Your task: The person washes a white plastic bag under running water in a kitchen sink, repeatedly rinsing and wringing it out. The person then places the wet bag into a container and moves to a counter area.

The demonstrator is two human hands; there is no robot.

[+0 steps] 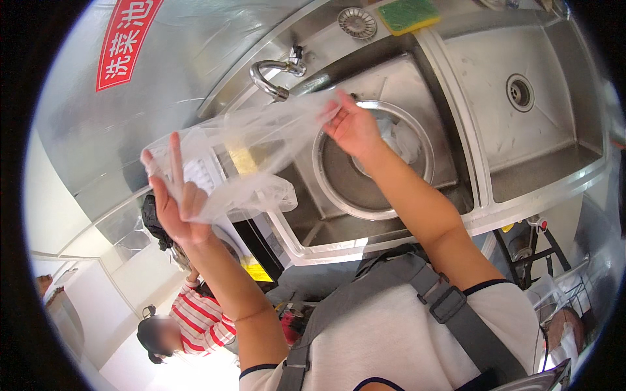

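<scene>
A thin clear plastic bag (pixel 266 124) is stretched between my two hands at the left sink. My left hand (pixel 178 203) has the bag's left end, two fingers extended against the film and the others curled onto it. With its fingertips, my right hand (pixel 354 124) pinches the bag's other end above a round metal basin (pixel 323 188). That basin stands in the left sink bowl (pixel 313 229) with a whitish translucent item (pixel 407 139) in it, partly hidden by my right forearm. The bag's lower part hangs bunched over the sink's left rim.
A chrome faucet (pixel 269 80) arches behind the bag. A sink strainer (pixel 357 23) and a green-yellow sponge (pixel 408 15) lie on the back ledge. Right of the divider is a second bowl (pixel 479 97) with a drain. At lower left, another person (pixel 203 317) wears a striped shirt.
</scene>
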